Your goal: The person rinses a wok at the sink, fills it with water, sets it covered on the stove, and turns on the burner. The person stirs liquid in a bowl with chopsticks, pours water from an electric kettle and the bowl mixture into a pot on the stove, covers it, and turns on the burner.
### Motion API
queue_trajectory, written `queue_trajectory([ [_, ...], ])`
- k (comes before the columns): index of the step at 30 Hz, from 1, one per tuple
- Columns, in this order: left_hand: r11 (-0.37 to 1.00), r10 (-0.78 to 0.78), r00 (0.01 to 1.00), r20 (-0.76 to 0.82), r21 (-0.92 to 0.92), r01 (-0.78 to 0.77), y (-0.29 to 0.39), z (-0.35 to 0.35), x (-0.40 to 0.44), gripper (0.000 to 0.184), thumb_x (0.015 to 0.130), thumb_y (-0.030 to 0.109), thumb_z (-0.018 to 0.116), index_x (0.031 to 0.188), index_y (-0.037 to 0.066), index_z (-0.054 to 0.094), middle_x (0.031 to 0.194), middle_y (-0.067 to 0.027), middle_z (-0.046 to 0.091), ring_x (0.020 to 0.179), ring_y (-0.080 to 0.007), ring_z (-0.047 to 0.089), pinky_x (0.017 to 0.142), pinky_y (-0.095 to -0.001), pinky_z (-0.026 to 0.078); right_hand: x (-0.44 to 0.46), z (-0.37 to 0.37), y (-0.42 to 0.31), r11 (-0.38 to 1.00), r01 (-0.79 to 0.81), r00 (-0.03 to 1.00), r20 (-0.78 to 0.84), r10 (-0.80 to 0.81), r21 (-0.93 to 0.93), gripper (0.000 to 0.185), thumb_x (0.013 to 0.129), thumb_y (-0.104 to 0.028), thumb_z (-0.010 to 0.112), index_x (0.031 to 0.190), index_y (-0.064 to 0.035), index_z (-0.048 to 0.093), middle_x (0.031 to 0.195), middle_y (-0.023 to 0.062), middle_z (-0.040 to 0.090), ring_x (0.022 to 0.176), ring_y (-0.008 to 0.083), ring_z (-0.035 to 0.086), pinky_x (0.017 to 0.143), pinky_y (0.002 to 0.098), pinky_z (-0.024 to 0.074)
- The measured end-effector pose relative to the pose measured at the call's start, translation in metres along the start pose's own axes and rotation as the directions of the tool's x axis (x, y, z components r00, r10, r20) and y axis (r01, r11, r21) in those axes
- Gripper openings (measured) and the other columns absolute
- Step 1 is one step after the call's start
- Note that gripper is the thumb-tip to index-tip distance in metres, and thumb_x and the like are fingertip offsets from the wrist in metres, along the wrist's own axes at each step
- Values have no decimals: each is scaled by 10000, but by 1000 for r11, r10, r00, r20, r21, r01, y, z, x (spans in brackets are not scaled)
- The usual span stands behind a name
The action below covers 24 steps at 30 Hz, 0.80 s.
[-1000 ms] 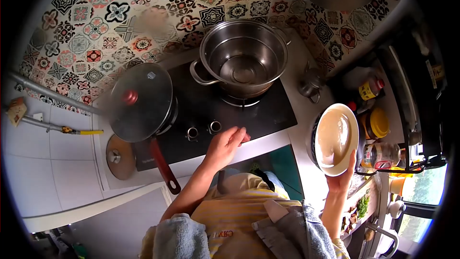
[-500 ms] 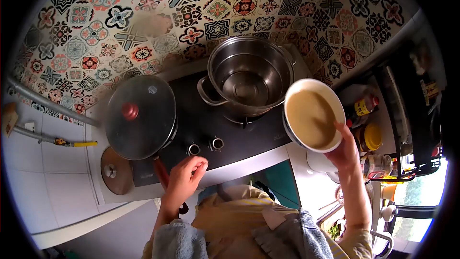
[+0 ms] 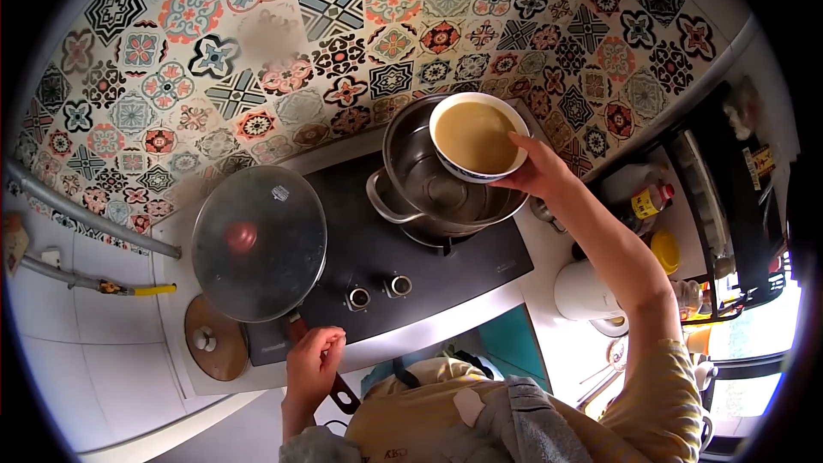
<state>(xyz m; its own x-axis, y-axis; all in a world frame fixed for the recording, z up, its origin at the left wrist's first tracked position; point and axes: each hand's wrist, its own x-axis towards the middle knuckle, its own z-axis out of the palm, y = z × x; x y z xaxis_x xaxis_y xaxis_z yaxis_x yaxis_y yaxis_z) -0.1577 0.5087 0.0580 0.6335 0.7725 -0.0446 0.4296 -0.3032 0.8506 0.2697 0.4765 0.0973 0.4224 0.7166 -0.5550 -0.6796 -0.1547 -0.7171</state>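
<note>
My right hand [image 3: 538, 169] grips the edge of a white bowl [image 3: 440, 154] with a blue pattern outside. Cloudy beige liquid [image 3: 476, 137] fills much of it. The bowl is held over the right part of a steel pot [image 3: 403, 173], hiding some of its rim. Inside the pot the bare metal bottom partly shows. My left hand [image 3: 315, 362] is closed, fingers curled, beside and partly above the handle [image 3: 345, 394] of a frying pan. A glass lid [image 3: 257, 270] with a red knob covers that pan. Nothing shows in the left hand.
Both vessels stand on a black gas hob [image 3: 377, 244] with two knobs at its front. A brown lid [image 3: 216, 339] lies left of the hob. At right are a white canister [image 3: 585, 290], a sauce bottle [image 3: 647, 203] and a yellow-capped jar [image 3: 664, 250]. Grey pipes [image 3: 94, 210] run along the left wall.
My right hand has carried the bowl left and away from me, from beside the pot to above it. The left hand has shifted slightly left and nearer me. The view has tilted a little.
</note>
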Motion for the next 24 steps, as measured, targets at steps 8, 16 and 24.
queue_trajectory([
  [8,997,-15,999,-39,72,18,-4,-8,-8,82,795,48,564,867,10,578,831,-112,617,692,-209,609,605,-260,467,58,-11,20,961,-164,966,-232,111,-224,412,851,-249,492,1244,-188,385,1232,104,446,1086,291,467,822,505,447],
  [16,997,41,988,-146,70,-31,7,-22,-8,87,787,28,568,873,14,578,863,-110,626,722,-210,612,643,-267,470,92,-16,24,612,-108,966,-227,-120,-783,453,818,-265,550,1246,-191,424,1253,75,429,1088,259,448,923,399,338],
  [24,995,63,983,-171,93,-48,9,-25,-10,82,781,14,571,863,7,580,871,-119,625,719,-212,602,662,-276,470,24,64,13,-418,-47,919,125,-374,-907,646,659,-461,681,1236,-293,443,1135,138,451,1034,316,481,880,423,384],
])
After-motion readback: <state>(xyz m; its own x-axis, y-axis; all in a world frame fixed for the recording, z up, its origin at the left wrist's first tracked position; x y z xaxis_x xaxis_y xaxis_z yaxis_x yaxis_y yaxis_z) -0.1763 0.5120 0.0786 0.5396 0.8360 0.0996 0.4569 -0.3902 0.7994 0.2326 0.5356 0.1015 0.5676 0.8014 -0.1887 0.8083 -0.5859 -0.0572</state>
